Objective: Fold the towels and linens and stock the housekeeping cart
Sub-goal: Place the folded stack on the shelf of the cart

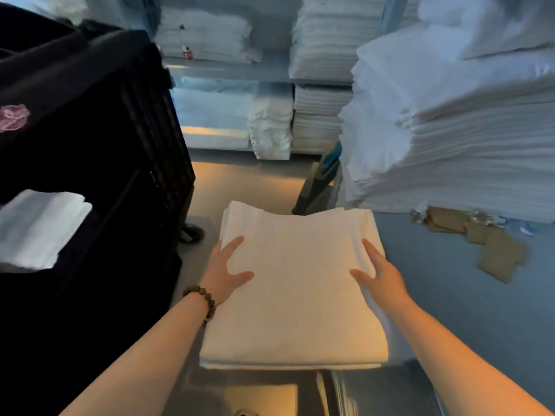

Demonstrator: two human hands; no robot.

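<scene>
A: Where's the load?

B: Folded towel stack (300, 295) is out in front, between the housekeeping cart (90, 145) on the left and the tall linen pile (450, 145) on the right. Its far end is over bare floor (240, 181).

A: Hands?

B: Left hand (223, 271) on the left edge, right hand (380, 274) on the right edge. On each, the thumb and forefinger are spread wide and flat on top. The other fingers drop past the edge, hidden, so I can't tell whether they hook underneath.

A: Likely failures?

B: Flat contact near the middle leaves the far end unsupported. I'd expect it to sag and the layers to fan or slide off onto the floor. On the turn toward the cart, a leading corner could catch the dark frame and undo the fold. The shelf already holds a folded sheet (39, 226), and pushing in beside it may rumple both.

A: Right side?

B: The pile leans out, and an elbow swinging wide could brush it.
</scene>
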